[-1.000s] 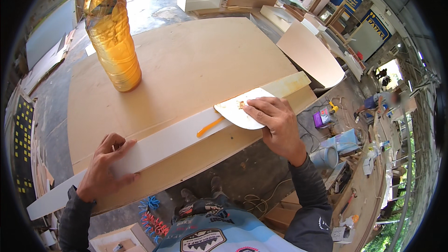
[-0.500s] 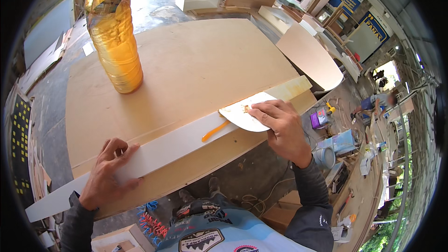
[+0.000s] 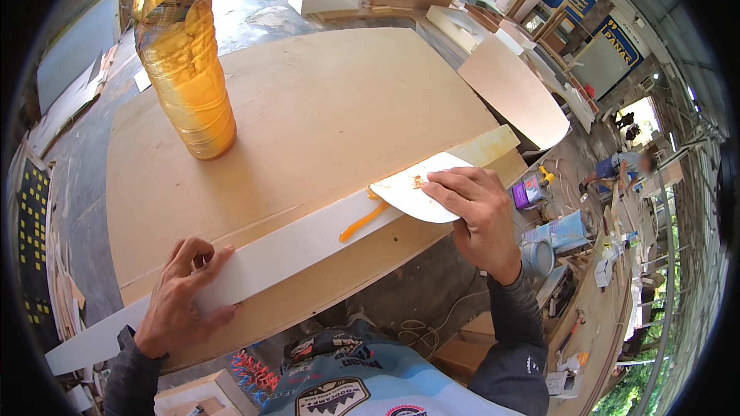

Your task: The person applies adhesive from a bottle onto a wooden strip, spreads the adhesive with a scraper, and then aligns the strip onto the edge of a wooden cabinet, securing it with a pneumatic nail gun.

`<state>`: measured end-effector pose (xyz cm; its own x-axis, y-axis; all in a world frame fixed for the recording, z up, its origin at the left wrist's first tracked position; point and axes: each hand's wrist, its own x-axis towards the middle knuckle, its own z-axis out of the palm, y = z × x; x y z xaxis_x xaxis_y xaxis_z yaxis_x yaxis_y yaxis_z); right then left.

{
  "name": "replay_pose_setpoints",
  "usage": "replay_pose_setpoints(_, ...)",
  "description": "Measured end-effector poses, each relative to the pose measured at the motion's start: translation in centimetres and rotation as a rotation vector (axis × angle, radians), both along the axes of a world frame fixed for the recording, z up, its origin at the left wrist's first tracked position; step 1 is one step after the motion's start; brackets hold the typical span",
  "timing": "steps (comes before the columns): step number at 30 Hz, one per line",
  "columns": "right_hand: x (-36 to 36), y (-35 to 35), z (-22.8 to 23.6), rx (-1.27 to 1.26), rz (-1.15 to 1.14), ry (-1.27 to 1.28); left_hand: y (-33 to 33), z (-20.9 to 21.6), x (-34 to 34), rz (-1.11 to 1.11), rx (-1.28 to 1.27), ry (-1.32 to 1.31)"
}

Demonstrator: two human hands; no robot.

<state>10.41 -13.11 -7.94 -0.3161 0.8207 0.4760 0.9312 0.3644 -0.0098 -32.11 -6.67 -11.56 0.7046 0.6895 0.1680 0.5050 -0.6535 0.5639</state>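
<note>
A long white strip [image 3: 289, 254] lies along the near edge of a large tan wooden panel [image 3: 324, 108]. My left hand [image 3: 181, 296] grips the strip toward its left end, thumb on the near side and fingers on the far side. In my right hand [image 3: 482, 216] is a white, rounded spreader [image 3: 420, 192], pinched with its edge down on the strip; yellow-brown smears mark its face. A bead of orange glue [image 3: 361, 223] runs just left of the spreader. Right of it, the strip's surface [image 3: 493, 145] looks yellowish and coated.
A wrinkled clear bottle of amber glue [image 3: 189, 85] stands on the panel at far left. Cans [image 3: 536, 258], a purple tin [image 3: 528, 192] and a cluttered bench [image 3: 593, 293] are at right. Another person [image 3: 620, 166] works farther off. Cables [image 3: 420, 331] lie on the floor.
My right hand and the spreader have shifted slightly right and down in the picture. My left hand keeps its hold on the strip. The view has tilted a little.
</note>
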Motion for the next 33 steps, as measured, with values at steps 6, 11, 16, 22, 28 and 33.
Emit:
replay_pose_setpoints(6, 0.1, 0.3, -0.6, -0.035, -0.016, 0.006, 0.1, 0.0, 0.0, -0.005, 0.002, -0.003)
replay_pose_setpoints(11, -0.2, 0.1, -0.2, -0.064, -0.028, -0.006, -0.1, 0.1, -0.1, 0.022, -0.044, 0.038)
replay_pose_setpoints(16, -0.4, -1.4, 0.1, -0.086, -0.034, -0.021, -0.3, 0.4, 0.1, 0.037, -0.011, 0.04)
replay_pose_setpoints(22, 0.7, -1.3, 1.7, -0.121, 0.023, 0.005, -0.5, 0.3, 0.3, 0.059, -0.027, 0.046)
replay_pose_setpoints(28, 1.3, 0.4, 0.1, -0.03, 0.043, 0.022, -0.4, 0.5, 0.7, 0.061, -0.037, 0.021)
replay_pose_setpoints(33, 0.5, 0.0, -0.6, -0.05, 0.029, 0.042, -0.8, 0.2, 0.4, 0.092, -0.019, 0.014)
